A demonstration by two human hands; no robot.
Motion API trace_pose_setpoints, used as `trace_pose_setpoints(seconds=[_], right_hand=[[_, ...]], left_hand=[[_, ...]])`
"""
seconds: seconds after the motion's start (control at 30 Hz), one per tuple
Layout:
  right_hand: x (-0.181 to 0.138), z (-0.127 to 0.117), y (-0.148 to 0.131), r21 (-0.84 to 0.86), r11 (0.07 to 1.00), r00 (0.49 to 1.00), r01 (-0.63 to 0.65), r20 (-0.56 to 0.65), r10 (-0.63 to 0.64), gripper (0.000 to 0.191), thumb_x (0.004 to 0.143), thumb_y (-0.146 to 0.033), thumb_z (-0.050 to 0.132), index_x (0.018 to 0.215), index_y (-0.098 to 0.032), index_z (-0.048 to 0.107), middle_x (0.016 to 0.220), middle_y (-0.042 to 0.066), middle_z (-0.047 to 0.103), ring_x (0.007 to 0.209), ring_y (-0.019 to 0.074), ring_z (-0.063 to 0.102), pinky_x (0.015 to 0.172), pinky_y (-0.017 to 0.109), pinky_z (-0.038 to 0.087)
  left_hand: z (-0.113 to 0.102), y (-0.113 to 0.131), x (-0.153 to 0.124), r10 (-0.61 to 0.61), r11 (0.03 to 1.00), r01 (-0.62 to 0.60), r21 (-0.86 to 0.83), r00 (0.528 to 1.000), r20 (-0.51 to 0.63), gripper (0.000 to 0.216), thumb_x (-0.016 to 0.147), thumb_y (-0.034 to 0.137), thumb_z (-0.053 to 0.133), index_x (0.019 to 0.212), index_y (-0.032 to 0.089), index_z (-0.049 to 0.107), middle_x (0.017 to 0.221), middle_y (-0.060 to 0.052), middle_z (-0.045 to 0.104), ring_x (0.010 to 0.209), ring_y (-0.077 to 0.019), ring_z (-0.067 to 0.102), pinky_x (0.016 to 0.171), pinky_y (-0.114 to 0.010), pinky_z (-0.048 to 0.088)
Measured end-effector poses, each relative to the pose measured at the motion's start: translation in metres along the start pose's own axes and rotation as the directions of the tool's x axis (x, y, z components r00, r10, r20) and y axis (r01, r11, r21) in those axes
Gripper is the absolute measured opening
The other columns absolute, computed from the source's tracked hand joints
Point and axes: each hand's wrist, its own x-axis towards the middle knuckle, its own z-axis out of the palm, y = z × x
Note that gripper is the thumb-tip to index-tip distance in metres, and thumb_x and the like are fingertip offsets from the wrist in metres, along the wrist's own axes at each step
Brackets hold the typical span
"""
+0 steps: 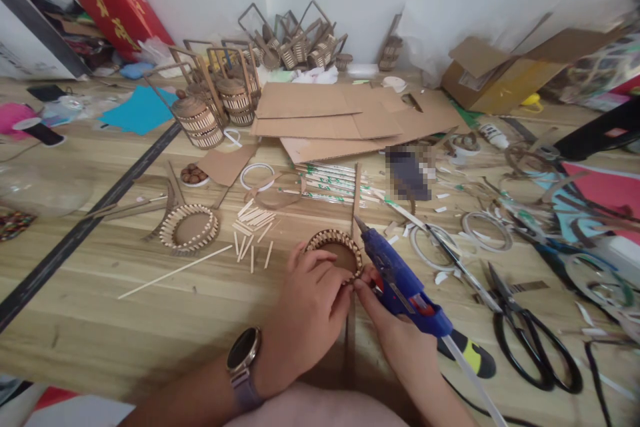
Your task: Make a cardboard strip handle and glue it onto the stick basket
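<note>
My left hand (pixel 313 300), with a watch on its wrist, is closed on the near left rim of a small round slatted basket (pixel 335 237) with a brown base. In my right hand (pixel 400 340) is a blue hot glue gun (pixel 400 277), its nozzle pointing up and left beside the basket. The thumb and fingertips of that hand also touch the basket's near right rim, though what they pinch there is hidden. A long brown strip (pixel 357 197) runs beneath the hands. Short pale wooden sticks (pixel 255 220) lie left of the basket.
Another round slatted piece (pixel 189 228) lies at left. Large black scissors (pixel 533 333) and tape rolls (pixel 487 230) are at right. Cardboard sheets (pixel 330 113) and finished lidded baskets with handles (pixel 197 121) stand farther back, near an open cardboard box (pixel 525 73).
</note>
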Motion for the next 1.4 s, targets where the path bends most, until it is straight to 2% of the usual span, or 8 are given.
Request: trace_pose_setpoints(seconds=[0.2,0.4,0.53,0.8,0.9,1.0,1.17,1.4], right_hand=[[-0.005,0.002,0.006,0.050,0.996,0.998,-0.068,0.006,0.067,0.010,0.076,-0.033,0.065,0.073,-0.024,0.064,0.064,0.001,0.065,0.054,0.0178,0.061,0.053,0.030,0.053],[-0.009,0.008,0.010,0.095,0.984,0.983,-0.152,-0.085,0.160,0.020,0.073,-0.038,0.069,0.086,-0.023,0.066,0.078,0.004,0.072,0.069,0.0221,0.069,0.063,0.035,0.057],[-0.009,0.010,0.006,0.127,0.974,0.977,-0.186,-0.080,0.197,0.020,0.072,-0.038,0.070,0.084,-0.023,0.065,0.075,0.004,0.073,0.064,0.0217,0.069,0.058,0.034,0.057],[-0.007,0.007,0.009,0.094,0.985,0.987,-0.148,-0.047,0.153,0.019,0.073,-0.039,0.070,0.079,-0.022,0.063,0.071,0.003,0.069,0.063,0.0213,0.067,0.059,0.033,0.056],[-0.004,0.004,0.002,0.083,0.995,0.997,-0.062,-0.035,0.065,0.015,0.073,-0.036,0.068,0.075,-0.022,0.062,0.069,0.002,0.068,0.062,0.0203,0.066,0.058,0.031,0.055],[-0.001,-0.003,-0.004,0.093,0.995,1.000,-0.024,-0.004,0.024,0.013,0.073,-0.034,0.069,0.074,-0.023,0.063,0.071,0.002,0.069,0.065,0.0200,0.067,0.063,0.031,0.056],[-0.002,-0.034,0.010,0.064,0.979,0.981,-0.191,-0.013,0.193,0.028,0.070,-0.049,0.073,0.078,-0.023,0.067,0.083,0.006,0.074,0.076,0.0241,0.069,0.074,0.037,0.056],[-0.013,-0.065,0.029,0.219,0.932,0.941,-0.290,0.243,0.235,0.039,0.074,-0.059,0.069,0.070,-0.020,0.070,0.071,0.009,0.072,0.068,0.0239,0.067,0.062,0.033,0.056]], left_hand=[[0.000,0.000,0.000,-0.007,1.000,0.007,-0.016,1.000,-0.005,0.011,0.086,0.008,0.057,0.087,0.016,0.064,0.089,-0.007,0.071,0.102,-0.0258,0.063,0.106,-0.060,0.038],[0.000,0.000,0.001,-0.041,0.997,0.041,-0.067,0.999,-0.005,0.009,0.088,0.011,0.058,0.088,0.017,0.063,0.089,-0.005,0.070,0.101,-0.0241,0.062,0.106,-0.058,0.038],[0.000,-0.001,0.001,-0.027,0.999,0.027,-0.038,1.000,0.016,0.010,0.089,0.011,0.056,0.089,0.018,0.064,0.090,-0.005,0.070,0.103,-0.0247,0.061,0.107,-0.060,0.036],[0.001,-0.002,0.000,-0.025,0.998,0.025,-0.050,1.000,0.019,0.013,0.088,0.010,0.056,0.090,0.019,0.066,0.090,-0.006,0.072,0.104,-0.0253,0.062,0.108,-0.060,0.035],[0.002,-0.002,-0.001,-0.044,0.994,0.045,-0.098,0.999,0.015,0.012,0.088,0.010,0.056,0.089,0.019,0.065,0.090,-0.006,0.071,0.103,-0.0246,0.062,0.108,-0.057,0.035],[0.002,-0.004,0.000,-0.083,0.980,0.085,-0.179,0.996,0.019,0.011,0.087,0.011,0.058,0.091,0.019,0.064,0.093,-0.006,0.071,0.102,-0.0234,0.062,0.107,-0.053,0.037],[-0.005,-0.010,0.002,-0.147,0.958,0.139,-0.251,0.989,-0.010,0.009,0.091,0.014,0.054,0.095,0.018,0.060,0.100,-0.007,0.069,0.100,-0.0217,0.062,0.101,-0.046,0.043],[-0.013,-0.013,-0.002,-0.169,0.928,0.168,-0.332,0.985,0.026,0.009,0.093,0.019,0.051,0.099,0.019,0.058,0.103,-0.008,0.065,0.100,-0.0195,0.061,0.088,-0.033,0.051]])
